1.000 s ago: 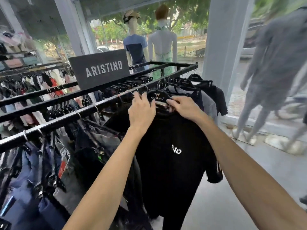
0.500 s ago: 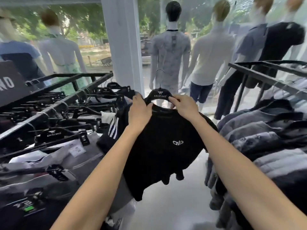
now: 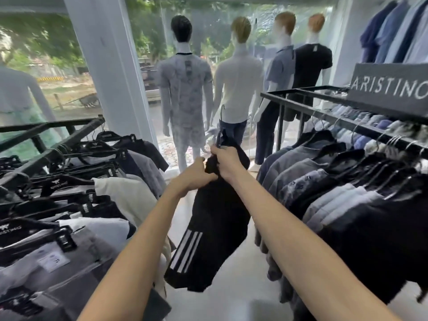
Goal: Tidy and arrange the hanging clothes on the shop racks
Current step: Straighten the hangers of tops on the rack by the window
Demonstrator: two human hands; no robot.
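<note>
A black T-shirt [image 3: 215,218] with white sleeve stripes hangs edge-on in the aisle between two racks, off any rail. My right hand [image 3: 228,162] grips its top, where the black hanger [image 3: 220,139] sticks up. My left hand [image 3: 196,174] grips the shirt's shoulder just below and left of that. The left rack [image 3: 53,155] holds dark, grey and cream shirts on black hangers. The right rack [image 3: 342,119] holds grey, blue and black shirts.
A grey ARISTINO sign [image 3: 389,89] sits on the right rack. Several dressed mannequins [image 3: 185,89] stand at the shop window ahead, beside a white pillar [image 3: 108,66]. Grey floor [image 3: 231,295] runs between the racks. Blue shirts [image 3: 393,28] hang high at the right.
I have turned right, away from the left rack. The black shirt, facing me earlier, now hangs edge-on. Both hands moved closer together at its top.
</note>
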